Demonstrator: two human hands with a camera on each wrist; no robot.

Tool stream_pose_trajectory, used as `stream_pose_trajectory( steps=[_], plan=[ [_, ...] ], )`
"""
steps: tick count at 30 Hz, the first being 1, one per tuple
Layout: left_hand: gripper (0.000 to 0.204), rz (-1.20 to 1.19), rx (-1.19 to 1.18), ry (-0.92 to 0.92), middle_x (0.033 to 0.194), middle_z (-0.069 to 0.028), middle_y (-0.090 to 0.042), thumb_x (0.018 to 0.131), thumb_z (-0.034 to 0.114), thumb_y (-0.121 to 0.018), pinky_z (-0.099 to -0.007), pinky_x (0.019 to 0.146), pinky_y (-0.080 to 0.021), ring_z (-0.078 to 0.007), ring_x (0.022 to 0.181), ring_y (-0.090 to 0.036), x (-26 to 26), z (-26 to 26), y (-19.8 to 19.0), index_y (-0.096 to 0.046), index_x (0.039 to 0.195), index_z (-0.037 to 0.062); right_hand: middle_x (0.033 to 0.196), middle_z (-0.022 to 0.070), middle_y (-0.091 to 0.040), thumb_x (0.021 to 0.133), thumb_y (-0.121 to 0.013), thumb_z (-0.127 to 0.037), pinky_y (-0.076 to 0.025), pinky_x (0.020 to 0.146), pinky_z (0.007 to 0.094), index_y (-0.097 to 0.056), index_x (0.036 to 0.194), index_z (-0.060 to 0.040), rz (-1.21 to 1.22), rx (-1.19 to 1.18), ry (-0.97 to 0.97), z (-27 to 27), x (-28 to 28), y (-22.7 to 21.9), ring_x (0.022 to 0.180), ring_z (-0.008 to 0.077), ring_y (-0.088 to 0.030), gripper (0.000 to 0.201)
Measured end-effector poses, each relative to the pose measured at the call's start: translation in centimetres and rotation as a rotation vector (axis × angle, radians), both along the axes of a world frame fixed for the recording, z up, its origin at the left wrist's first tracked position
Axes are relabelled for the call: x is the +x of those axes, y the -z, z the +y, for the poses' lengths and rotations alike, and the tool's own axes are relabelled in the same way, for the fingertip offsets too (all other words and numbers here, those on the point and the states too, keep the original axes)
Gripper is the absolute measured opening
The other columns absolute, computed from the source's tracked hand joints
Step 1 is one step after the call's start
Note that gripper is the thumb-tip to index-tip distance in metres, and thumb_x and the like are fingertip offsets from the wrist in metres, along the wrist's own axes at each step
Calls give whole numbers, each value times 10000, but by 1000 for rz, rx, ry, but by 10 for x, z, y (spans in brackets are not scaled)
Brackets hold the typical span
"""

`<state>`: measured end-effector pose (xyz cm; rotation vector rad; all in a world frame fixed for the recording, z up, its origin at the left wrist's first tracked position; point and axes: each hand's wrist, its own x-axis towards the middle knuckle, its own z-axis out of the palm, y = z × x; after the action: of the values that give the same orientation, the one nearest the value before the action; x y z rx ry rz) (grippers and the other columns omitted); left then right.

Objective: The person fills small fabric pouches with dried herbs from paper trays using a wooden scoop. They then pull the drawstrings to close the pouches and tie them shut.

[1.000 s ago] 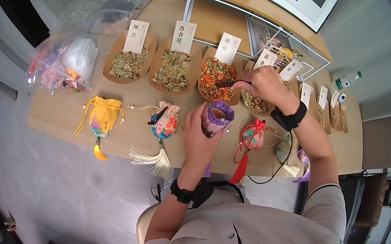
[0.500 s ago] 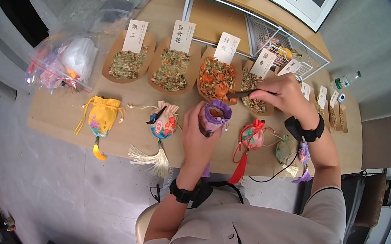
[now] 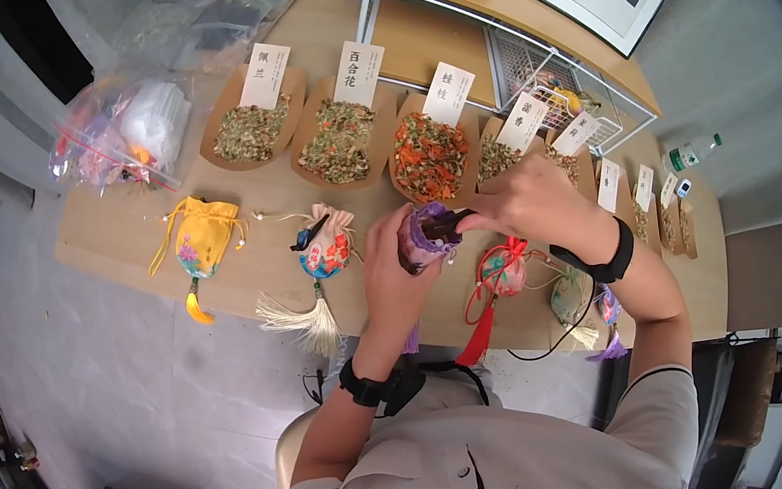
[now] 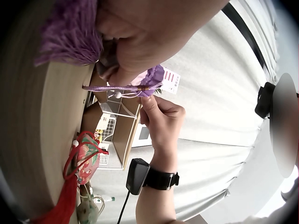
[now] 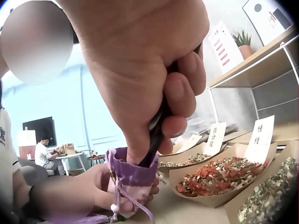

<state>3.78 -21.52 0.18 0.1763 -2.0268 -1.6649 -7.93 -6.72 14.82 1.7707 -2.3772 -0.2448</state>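
Observation:
My left hand (image 3: 392, 280) grips a small purple drawstring pouch (image 5: 135, 173), held upright with its mouth spread. The right hand (image 3: 534, 198) grips a dark spoon (image 5: 155, 133), its lower end down inside the pouch and hidden there. In the right wrist view, the right thumb reaches to the pouch's purple rim. A purple cord with white beads hangs from the neck, and a purple tassel (image 4: 70, 32) shows in the left wrist view. Behind the pouch lies a paper tray of orange and green dried herbs (image 3: 431, 152).
More labelled herb trays (image 3: 335, 141) line the table's back. Left of the hands lie a yellow pouch (image 3: 199, 233) and a cream pouch (image 3: 325, 244); on the right, a red-tasselled pouch (image 3: 501, 270). A wire shelf (image 3: 444, 54) stands behind, plastic bags (image 3: 130, 122) at the back left.
The right hand has carried the spoon, with orange herbs on it, from the orange herb tray to the purple pouch and tipped it in. The left hand has stayed in place.

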Motion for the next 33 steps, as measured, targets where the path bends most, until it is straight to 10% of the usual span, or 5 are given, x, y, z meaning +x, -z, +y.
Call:
stream_pose_trajectory(
  steps=[21,33],
  plan=[
    [726,-12,-1,0,1230,-152,-571,662,49,-832,-404,927,-513,-335,1121,-603,0,0,1,-540,1327,56,630,113,-632,825,-727,-497,-473,545,387,-771,798,-115,-368,-179,191,6,-25,-23,581,317,-618,385],
    [708,-36,26,6,1198,-137,-581,659,45,-811,-379,958,-498,-298,1132,-599,0,0,0,-554,1319,46,628,141,-636,847,-720,-505,-490,564,410,-795,859,-134,-328,-223,476,6,-88,37,589,339,-625,380]
  ],
)
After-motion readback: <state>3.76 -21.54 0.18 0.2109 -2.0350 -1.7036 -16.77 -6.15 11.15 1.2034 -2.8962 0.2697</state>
